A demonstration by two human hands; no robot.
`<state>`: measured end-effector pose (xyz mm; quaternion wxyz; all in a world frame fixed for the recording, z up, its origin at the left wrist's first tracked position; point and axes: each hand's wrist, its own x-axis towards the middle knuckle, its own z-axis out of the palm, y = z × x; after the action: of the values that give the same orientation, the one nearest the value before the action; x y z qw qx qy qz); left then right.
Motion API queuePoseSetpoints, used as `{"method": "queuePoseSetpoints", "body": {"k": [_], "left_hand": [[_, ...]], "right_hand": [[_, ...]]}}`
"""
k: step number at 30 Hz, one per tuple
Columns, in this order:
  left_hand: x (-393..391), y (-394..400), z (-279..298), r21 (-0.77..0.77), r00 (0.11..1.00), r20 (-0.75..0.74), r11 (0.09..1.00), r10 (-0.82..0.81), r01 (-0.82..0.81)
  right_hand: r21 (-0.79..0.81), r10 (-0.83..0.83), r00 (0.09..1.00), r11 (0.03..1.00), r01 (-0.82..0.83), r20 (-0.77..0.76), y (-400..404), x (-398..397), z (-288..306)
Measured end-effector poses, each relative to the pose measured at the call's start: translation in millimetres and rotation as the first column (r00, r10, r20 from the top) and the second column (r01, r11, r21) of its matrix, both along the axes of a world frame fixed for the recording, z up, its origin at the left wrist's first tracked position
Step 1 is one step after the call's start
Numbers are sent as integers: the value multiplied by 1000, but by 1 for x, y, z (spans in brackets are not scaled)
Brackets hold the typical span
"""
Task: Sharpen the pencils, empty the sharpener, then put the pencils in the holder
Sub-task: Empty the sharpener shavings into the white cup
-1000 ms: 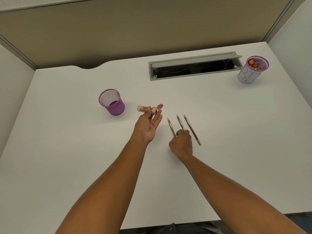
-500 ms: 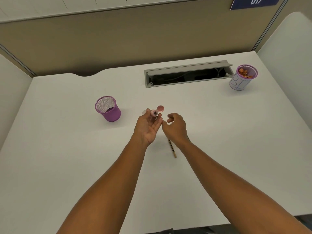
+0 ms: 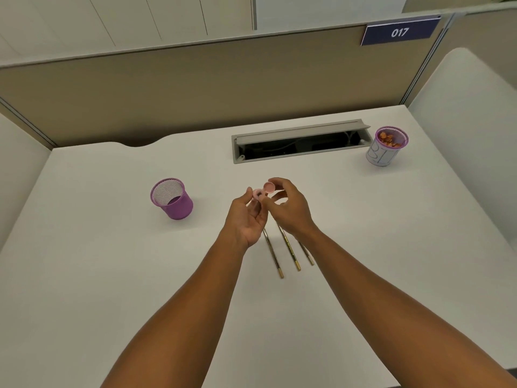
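Note:
My left hand [image 3: 247,217] is raised above the white desk [image 3: 112,261], palm up, fingertips gripping a small pink sharpener [image 3: 258,194]. The sharpener's round pink cap [image 3: 269,187] stands flipped open, and my right hand [image 3: 291,208] pinches it between curled forefinger and thumb. Three dark pencils [image 3: 291,250] lie side by side on the desk right under the hands, their far ends hidden by them. An empty purple mesh holder [image 3: 173,198] stands upright to the left of my hands.
A paper-wrapped purple cup [image 3: 387,147] holding orange shavings stands at the far right. An open grey cable tray [image 3: 299,142] is set into the desk behind the hands. Beige partition walls close off the back and sides.
My right hand has left the pencils on the desk and risen to the sharpener's cap. My left hand has turned the sharpener toward it. The camera has tilted up.

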<state>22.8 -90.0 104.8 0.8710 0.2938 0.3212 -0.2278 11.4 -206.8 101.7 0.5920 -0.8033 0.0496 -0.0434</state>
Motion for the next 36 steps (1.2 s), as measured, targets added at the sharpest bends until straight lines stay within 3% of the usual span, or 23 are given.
{"method": "queuePoseSetpoints", "body": {"k": [6, 12, 22, 25, 31, 36], "left_hand": [[2, -20, 10, 9, 998, -22, 998, -60, 60], [6, -38, 18, 19, 994, -44, 995, -102, 102], [6, -51, 30, -10, 978, -26, 978, -209, 209], [5, -48, 33, 64, 956, -7, 954, -292, 292], [7, -43, 45, 367, 882, 98, 841, -461, 398], [8, -36, 56, 488, 807, 175, 762, -564, 426]], "right_hand": [[-175, 61, 985, 984, -33, 161, -14, 2, -1], [-311, 32, 969, 949, 47, 247, -27, 5, -3], [-384, -5, 934, 910, 153, 358, -37, 4, -1], [-402, 0, 928, 901, 161, 373, -39, 1, 2], [-365, -77, 957, 913, 180, 281, -40, -1, 9], [-398, -99, 963, 896, 195, 249, -36, 1, 17]]}}
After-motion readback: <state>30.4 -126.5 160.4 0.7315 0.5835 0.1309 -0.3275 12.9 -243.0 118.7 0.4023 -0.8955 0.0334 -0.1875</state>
